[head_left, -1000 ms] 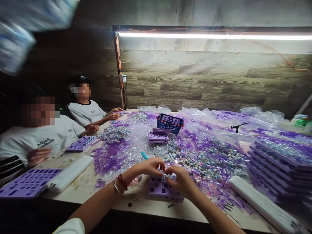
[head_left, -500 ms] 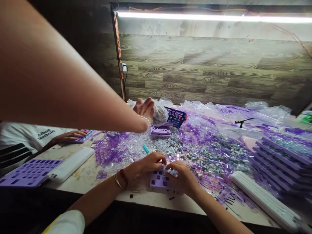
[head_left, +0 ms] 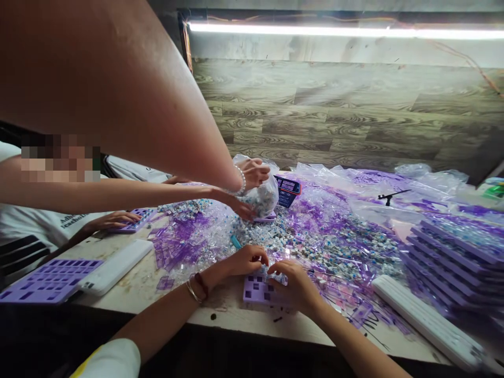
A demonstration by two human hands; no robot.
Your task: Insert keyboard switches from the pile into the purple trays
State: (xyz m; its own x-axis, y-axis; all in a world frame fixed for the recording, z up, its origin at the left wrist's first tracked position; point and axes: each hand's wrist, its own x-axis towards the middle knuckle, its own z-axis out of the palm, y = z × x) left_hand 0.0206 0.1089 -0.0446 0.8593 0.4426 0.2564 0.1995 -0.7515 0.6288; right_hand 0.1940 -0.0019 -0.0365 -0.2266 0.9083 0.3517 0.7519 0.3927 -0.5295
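A purple plate with square holes [head_left: 254, 294] lies near the table's front edge, small clear and white pieces along its far side. My left hand [head_left: 250, 260], with a bangle and a dark red band at the wrist, rests over its far left part, fingers bent down. Over its right part is my right hand [head_left: 295, 283], thumb and fingers curled towards the plate. Whatever the fingertips of either hand pinch is too small to make out. Just beyond them spreads a pile of small white and blue switches [head_left: 334, 247].
Another person's hands hold a clear bag of switches [head_left: 262, 197] beyond mine, before a dark basket [head_left: 289, 191]. Purple plates are stacked [head_left: 457, 268] at right. White bars lie right [head_left: 425, 320] and left [head_left: 118, 265], beside a holed plate [head_left: 51, 281].
The other person's bag has moved right and hangs fuller in view, and a second arm has reached in from the left to it. My hands have barely moved.
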